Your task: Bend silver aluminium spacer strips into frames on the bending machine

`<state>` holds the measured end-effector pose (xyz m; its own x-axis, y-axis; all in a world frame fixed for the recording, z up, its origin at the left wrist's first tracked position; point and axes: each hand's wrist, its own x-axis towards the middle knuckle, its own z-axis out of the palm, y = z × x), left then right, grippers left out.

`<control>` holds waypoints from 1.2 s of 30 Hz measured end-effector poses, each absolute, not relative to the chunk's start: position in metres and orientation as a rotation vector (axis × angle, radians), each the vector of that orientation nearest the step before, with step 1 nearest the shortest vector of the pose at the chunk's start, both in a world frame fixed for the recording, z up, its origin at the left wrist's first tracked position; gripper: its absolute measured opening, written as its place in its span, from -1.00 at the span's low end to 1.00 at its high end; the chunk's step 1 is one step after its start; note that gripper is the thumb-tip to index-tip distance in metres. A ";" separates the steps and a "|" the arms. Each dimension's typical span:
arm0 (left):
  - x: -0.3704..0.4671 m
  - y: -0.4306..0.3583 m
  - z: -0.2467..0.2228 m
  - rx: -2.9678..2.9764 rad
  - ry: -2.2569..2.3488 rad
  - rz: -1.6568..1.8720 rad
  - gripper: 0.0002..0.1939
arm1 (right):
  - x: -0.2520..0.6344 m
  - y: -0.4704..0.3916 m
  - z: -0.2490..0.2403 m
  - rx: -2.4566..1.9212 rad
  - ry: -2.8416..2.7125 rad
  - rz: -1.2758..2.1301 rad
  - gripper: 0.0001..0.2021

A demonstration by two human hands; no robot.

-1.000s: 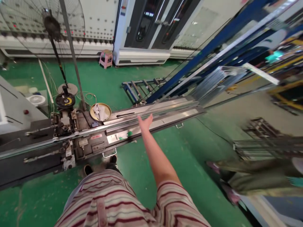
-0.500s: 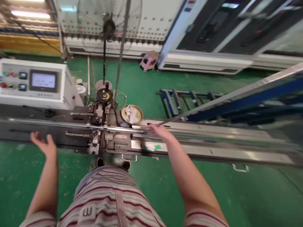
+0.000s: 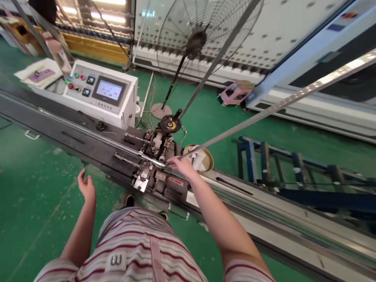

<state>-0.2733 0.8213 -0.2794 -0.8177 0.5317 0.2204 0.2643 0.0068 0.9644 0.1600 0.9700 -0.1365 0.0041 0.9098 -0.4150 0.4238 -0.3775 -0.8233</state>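
Note:
My right hand (image 3: 181, 166) is over the machine bench, its fingers closed around the lower end of a long grey metal strip (image 3: 264, 113). The strip slants up to the upper right, with small holes along its far part. Just left of those fingers is the roller head (image 3: 155, 150) of the machine, with a black handwheel (image 3: 170, 123) behind it. A shiny metal bar (image 3: 117, 145) lies along the bench through this head. My left hand (image 3: 87, 188) hangs in front of the bench over the green floor, fingers apart and holding nothing.
A white control box (image 3: 100, 96) with a screen stands at the back left. Behind the bench are a round tin (image 3: 209, 161) with cloth or paper in it, a large fan (image 3: 196, 41), a pink stool (image 3: 236, 93) and a blue roller rack (image 3: 272, 160). Metal handles (image 3: 178, 212) jut out in front.
The view has turned. My right hand has moved left along the bench toward the roller head with the strip's end. My left hand has drawn back from the bench edge.

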 end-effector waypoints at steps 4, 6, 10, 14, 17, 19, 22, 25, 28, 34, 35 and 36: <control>-0.288 0.810 -0.286 0.931 2.138 1.771 -0.57 | 0.097 0.991 -0.143 -1.767 -1.419 1.369 -0.76; -0.295 0.810 -0.284 1.072 2.178 1.660 -0.60 | 0.064 0.999 -0.146 -1.736 -1.402 1.378 -0.77; -0.302 0.840 -0.256 1.236 2.083 1.589 -0.61 | 0.002 1.010 -0.146 -1.665 -1.341 1.394 -0.79; -0.300 0.903 -0.210 0.718 1.684 1.716 -0.44 | -0.026 1.012 -0.131 -1.608 -1.309 1.415 -0.80; -0.293 0.950 -0.181 0.444 1.486 1.641 -0.41 | -0.012 1.007 -0.108 -1.541 -1.248 1.466 -0.82; -0.280 0.972 -0.167 0.410 1.396 1.549 -0.43 | 0.009 1.000 -0.090 -1.500 -1.192 1.501 -0.83; -0.241 0.984 -0.148 0.462 1.176 1.522 -0.21 | 0.051 0.984 -0.067 -1.468 -1.130 1.541 -0.81; -0.181 0.975 -0.128 0.650 0.947 1.600 0.16 | 0.096 0.963 -0.060 -1.443 -1.098 1.553 -0.79; -0.112 0.958 -0.110 0.845 0.911 1.644 0.25 | 0.148 0.940 -0.064 -1.456 -1.052 1.510 -0.75; 0.012 0.928 -0.085 1.083 0.926 1.634 0.20 | 0.358 0.879 -0.023 -1.187 -0.888 0.518 -0.56; 0.032 0.924 -0.082 1.123 0.927 1.625 0.18 | 0.412 0.867 -0.010 -1.116 -0.860 0.310 -0.56; 0.051 0.921 -0.081 1.162 0.927 1.613 0.16 | 0.469 0.854 0.002 -1.118 -0.815 0.118 -0.57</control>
<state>0.0514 0.9207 -0.0811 -0.1390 0.9518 0.2735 -0.2433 -0.3005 0.9222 0.4687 0.8544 0.0019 0.7120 0.4705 0.5212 0.3034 0.4632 -0.8327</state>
